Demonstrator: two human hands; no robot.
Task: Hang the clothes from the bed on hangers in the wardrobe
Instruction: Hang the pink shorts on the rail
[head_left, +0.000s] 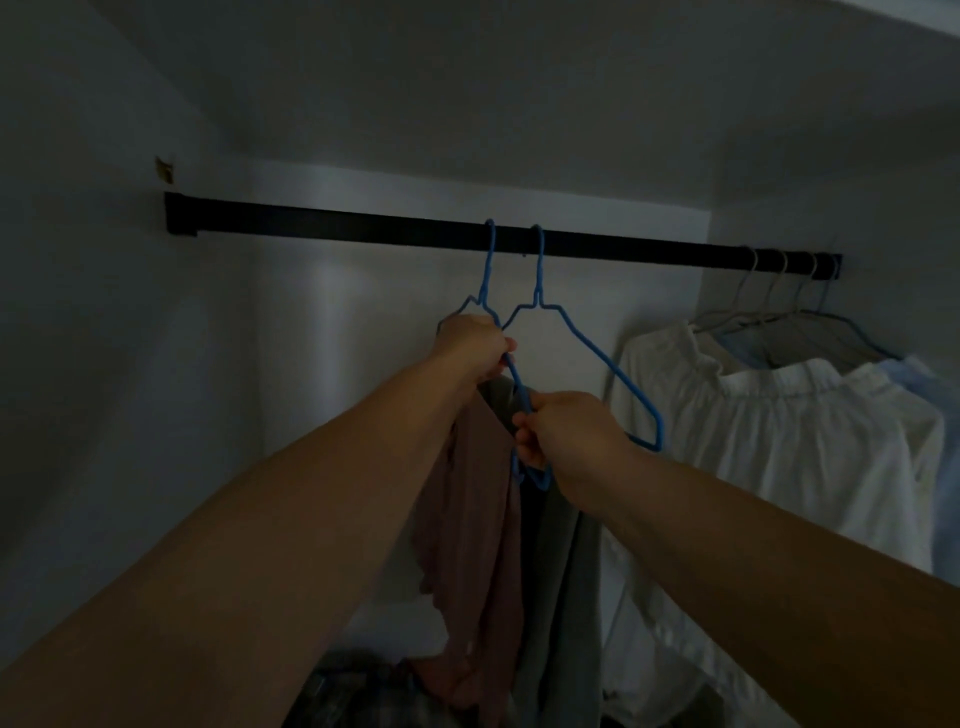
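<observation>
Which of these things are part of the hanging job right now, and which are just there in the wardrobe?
In use:
- left hand and right hand, both gripping blue wire hangers
- pink garment and grey garment hanging below the hands
- black rail

Just there:
- white shirts already hung at the right
- plaid cloth at the bottom

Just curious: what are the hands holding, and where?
Left hand grips a blue hanger's shoulder wire; right hand pinches its lower wire.

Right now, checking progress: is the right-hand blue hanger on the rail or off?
On: the blue hanger's hook loops over the black rail.
</observation>
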